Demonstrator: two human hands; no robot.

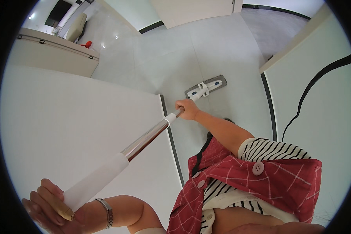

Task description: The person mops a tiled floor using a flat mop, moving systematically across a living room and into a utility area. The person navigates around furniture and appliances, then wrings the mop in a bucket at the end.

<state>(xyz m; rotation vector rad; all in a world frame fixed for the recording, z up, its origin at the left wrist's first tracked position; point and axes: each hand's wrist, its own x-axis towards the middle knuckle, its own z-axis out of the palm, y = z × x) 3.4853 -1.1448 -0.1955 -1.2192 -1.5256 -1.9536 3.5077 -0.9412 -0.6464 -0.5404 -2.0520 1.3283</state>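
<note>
A flat mop's head, grey pad with a white plastic frame, lies on the pale tiled floor. Its metal pole slants from there to the lower left. My right hand is closed around the lower pole, near the mop head. At the lower left, my left hand is wrapped around the white grip at the pole's upper end; a metal-banded watch or bracelet circles that wrist. A red checked apron covers the striped shirt.
A white wall with a dark skirting strip stands close on the left, another wall on the right. A black cable hangs there. A white door is ahead; a red object lies at upper left.
</note>
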